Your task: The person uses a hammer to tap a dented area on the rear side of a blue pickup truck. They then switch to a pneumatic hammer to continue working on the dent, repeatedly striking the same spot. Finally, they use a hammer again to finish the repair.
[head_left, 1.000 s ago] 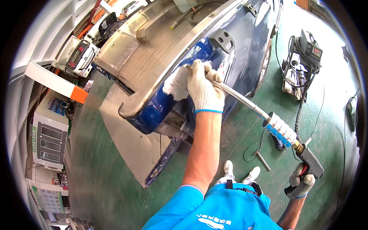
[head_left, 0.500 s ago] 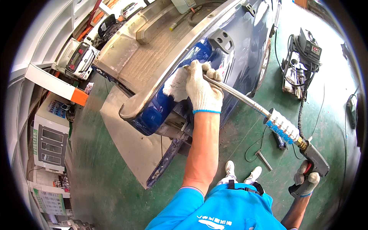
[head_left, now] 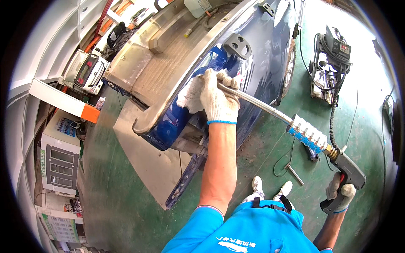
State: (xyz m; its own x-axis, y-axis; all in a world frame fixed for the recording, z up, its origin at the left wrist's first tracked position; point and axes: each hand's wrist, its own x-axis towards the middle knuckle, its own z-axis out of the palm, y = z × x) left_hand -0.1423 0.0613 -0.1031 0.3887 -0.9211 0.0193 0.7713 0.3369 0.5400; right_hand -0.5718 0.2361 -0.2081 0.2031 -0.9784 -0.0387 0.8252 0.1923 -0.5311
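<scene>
Near the centre of the frame, the gloved left hand is wrapped around the front of the pull tool, beside the bare patch on the blue panel; at lower right, the right hand grips its pistol handle. The step seems to be steadying the hidden tip; the next move calls for firm alignment.

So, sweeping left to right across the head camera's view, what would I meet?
Dark-paned white cabinet, pale patch on blue bodywork, left gloved hand, white-and-blue tool sleeve, right gloved hand.
</scene>
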